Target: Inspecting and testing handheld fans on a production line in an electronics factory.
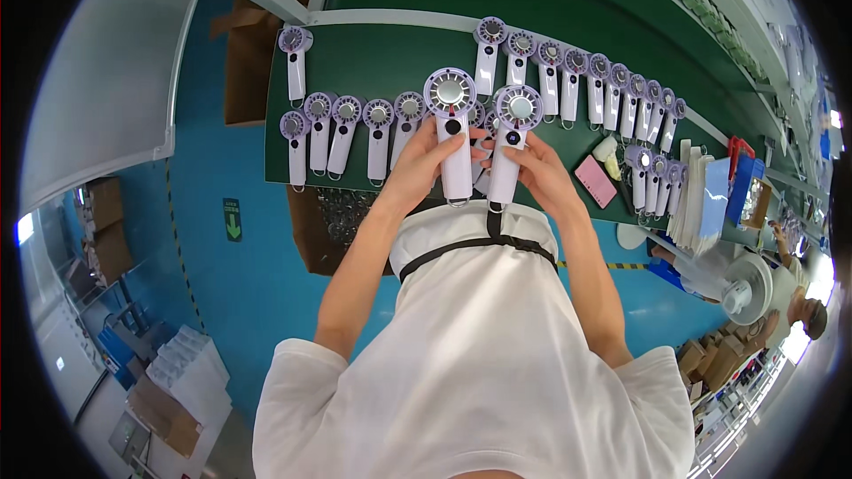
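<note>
Far to my left the blue floor (222,284) lies open beside the green table (373,53), with brown boxes (106,226) off near the wall and one cardboard box (244,62) standing against the table's left edge. On the table, close to that left edge, one small lilac hand fan (295,62) lies alone in the back row, and in front of it a near row of fans (346,133) runs toward my hands, handles pointing at the near edge. My left hand (426,164) is closed around the white handle of a fan (453,124), thumb on its front, holding it upright over the near edge of the table with its round head clear above the row. Just beside it, almost touching, my right hand (537,173) grips the handle of a second fan (513,137) the same way, fingers wrapped behind it. Both fans stand just in front of my chest. Behind them the back row of fans (586,80) curves away to the right, leaving a bare strip of green between the rows. Further right a pink card (595,181) lies near the table's front edge, then a few more fans (652,179) and a stack of white sheets (697,200) at the right end.
</note>
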